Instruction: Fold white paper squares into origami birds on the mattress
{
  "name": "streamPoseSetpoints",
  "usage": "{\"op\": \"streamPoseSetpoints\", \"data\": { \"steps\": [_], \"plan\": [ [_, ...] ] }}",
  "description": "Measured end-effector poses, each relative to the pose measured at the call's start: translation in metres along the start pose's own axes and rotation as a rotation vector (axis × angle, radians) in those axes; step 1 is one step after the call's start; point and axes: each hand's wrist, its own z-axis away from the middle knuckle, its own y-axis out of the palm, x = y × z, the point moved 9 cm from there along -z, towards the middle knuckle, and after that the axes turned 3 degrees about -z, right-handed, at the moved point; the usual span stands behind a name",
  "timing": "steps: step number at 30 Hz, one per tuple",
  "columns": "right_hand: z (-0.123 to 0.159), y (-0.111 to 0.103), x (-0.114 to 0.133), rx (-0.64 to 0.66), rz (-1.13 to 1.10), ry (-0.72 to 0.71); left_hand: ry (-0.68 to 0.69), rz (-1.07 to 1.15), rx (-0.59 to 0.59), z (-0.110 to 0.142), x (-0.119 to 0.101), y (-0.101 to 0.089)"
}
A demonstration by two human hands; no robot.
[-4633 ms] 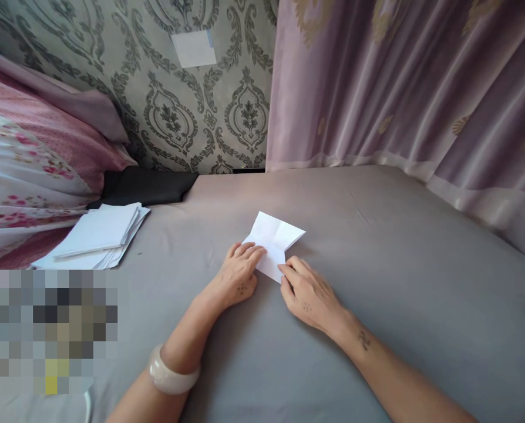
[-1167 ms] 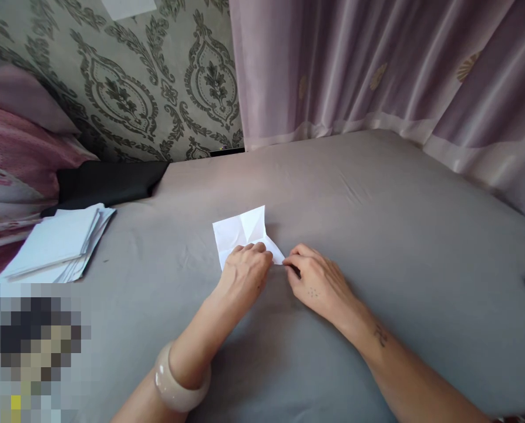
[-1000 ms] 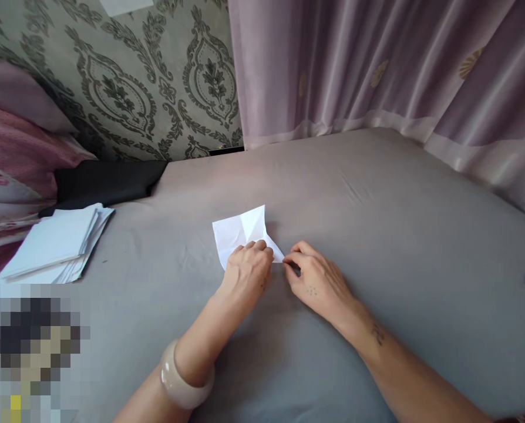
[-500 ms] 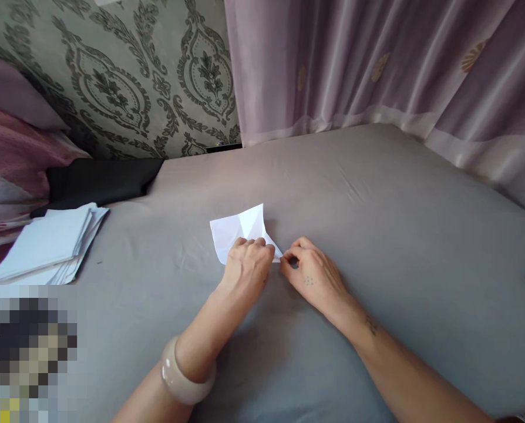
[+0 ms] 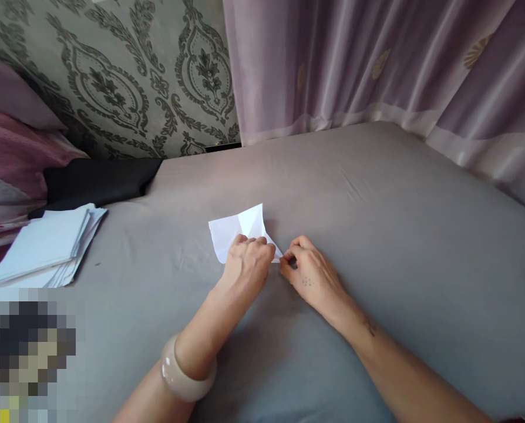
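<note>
Step in hand, prob.: creasing a fold. White creased paper sheet lies mid-scene on grey cloth-covered surface. R hand pinches its right tip; L hand covers near side, can't tell if gripping. Next move calls for: tip aligned, firm pressure.

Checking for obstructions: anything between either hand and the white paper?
Nothing visible: the left hand lies over the white paper, and the right hand pinches its right corner. The stack of sheets sits apart, off left.
</note>
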Motion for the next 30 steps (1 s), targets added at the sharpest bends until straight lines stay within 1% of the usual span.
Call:
{"op": "streamPoseSetpoints", "data": {
  "steps": [4, 8, 11, 13, 15, 17, 18, 21, 23, 25, 27, 30],
  "plan": [
    [0.000, -0.001, -0.003, -0.009, -0.016, -0.008, -0.001, -0.013, -0.002, -0.001, -0.001, 0.000],
    [-0.002, -0.005, -0.012, -0.015, -0.127, -0.044, 0.008, -0.024, -0.013, -0.002, -0.001, 0.000],
    [-0.004, -0.010, -0.024, 0.009, -0.212, -0.004, 0.005, -0.036, -0.014, -0.002, -0.001, 0.000],
    [-0.004, -0.014, -0.027, 0.006, -0.261, 0.021, 0.004, -0.043, -0.007, -0.002, -0.002, 0.000],
    [-0.002, -0.021, -0.021, -0.044, -0.312, -0.015, 0.007, -0.040, -0.002, -0.002, -0.004, 0.000],
    [0.003, -0.027, -0.007, -0.103, -0.339, -0.103, 0.008, -0.036, -0.009, 0.000, -0.005, -0.002],
    [0.006, -0.027, 0.001, -0.118, -0.336, -0.156, 0.007, -0.035, -0.014, 0.000, -0.005, -0.004],
    [0.017, -0.017, 0.022, -0.097, -0.265, -0.276, 0.010, -0.037, -0.015, 0.002, -0.006, -0.007],
    [0.022, -0.009, 0.029, -0.070, -0.180, -0.304, 0.008, -0.037, -0.006, 0.001, -0.007, -0.007],
    [0.025, -0.004, 0.032, -0.046, -0.084, -0.300, 0.009, -0.032, -0.011, 0.001, -0.007, -0.007],
    [0.027, -0.002, 0.035, -0.034, -0.007, -0.290, 0.014, -0.021, -0.024, 0.002, -0.007, -0.006],
    [0.031, -0.001, 0.039, -0.030, 0.034, -0.309, 0.025, 0.010, -0.043, 0.006, 0.000, -0.006]
  ]
}}
